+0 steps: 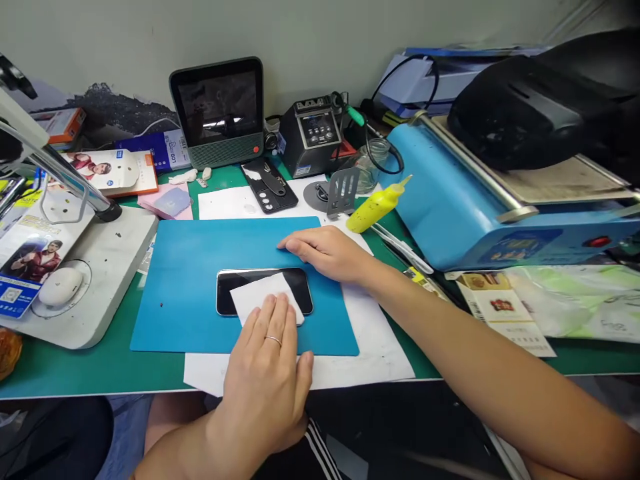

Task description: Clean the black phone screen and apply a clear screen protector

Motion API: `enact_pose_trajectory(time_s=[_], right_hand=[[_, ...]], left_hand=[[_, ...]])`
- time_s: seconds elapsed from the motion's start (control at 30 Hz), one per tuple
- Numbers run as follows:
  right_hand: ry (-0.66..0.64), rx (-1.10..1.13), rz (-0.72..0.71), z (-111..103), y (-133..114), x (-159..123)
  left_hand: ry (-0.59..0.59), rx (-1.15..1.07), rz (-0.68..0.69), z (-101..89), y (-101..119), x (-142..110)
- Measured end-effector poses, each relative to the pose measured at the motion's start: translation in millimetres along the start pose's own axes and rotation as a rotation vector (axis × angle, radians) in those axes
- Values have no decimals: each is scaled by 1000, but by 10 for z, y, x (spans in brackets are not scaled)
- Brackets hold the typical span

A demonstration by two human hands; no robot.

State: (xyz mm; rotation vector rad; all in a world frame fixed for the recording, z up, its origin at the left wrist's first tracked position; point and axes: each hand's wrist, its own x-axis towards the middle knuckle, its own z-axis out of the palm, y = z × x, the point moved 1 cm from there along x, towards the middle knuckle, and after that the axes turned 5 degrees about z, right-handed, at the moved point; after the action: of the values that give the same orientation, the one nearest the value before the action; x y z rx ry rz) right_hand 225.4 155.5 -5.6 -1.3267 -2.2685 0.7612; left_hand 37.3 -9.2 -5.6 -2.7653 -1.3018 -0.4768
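A smartphone [226, 293] with a black screen lies face up, crosswise on the blue mat [175, 267]. Over its middle lies a white wiping cloth or paper [260, 291]. My left hand [265, 360], with a ring on one finger, rests flat on this sheet, fingers stretched out and thumb apart. Beyond the phone's right end, my right hand [330, 252] rests on the mat with its fingers extended to the left and nothing visible in it. Its lower fingers are partly hidden.
Behind the mat are a phone back cover [270, 187], a screen device [217, 113] and a black control unit [313, 137]. A yellow squeeze bottle [375, 208] and blue machine [450, 207] stand right. On the left is a white stand base [120, 260].
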Motion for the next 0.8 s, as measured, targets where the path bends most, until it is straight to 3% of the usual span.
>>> enact_pose_trajectory(time_s=[0.17, 0.3, 0.4, 0.63, 0.8], right_hand=[[2, -10, 14, 18, -5, 4], [8, -15, 22, 32, -8, 13], [12, -19, 28, 30, -11, 29], [14, -21, 21, 23, 2, 32], [9, -9, 18, 27, 11, 15]], left_hand=[[-13, -77, -28, -93, -149, -15], [-3, 4, -119, -214, -336, -75], [-1, 46, -85, -177, -280, -10], [-4, 52, 4, 81, 92, 277], [-35, -41, 19, -50, -70, 151]])
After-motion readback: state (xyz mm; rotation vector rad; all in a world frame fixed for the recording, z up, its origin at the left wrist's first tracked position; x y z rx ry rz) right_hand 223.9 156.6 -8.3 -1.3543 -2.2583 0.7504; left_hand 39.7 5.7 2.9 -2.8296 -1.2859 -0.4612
